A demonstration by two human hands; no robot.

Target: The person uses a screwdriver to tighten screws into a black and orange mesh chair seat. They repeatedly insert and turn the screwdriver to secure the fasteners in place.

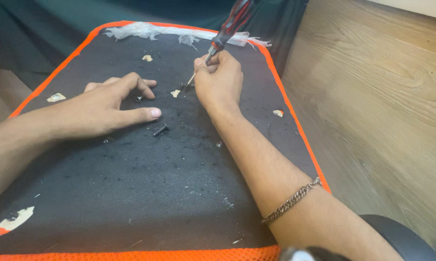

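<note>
On the far middle of the black orange-edged pad (131,193), we see the right hand (220,79) closed around a screwdriver (226,30) with a red-and-black handle, shaft tilted, tip down on the pad near a small pale scrap (175,93). Left hand (109,106) lies flat and loosely open, holding nothing, fingertips just beside a small dark fastener (139,98). A loose black bolt (160,130) sits just near of its thumb. Wood floor (372,121) on the right.
</note>
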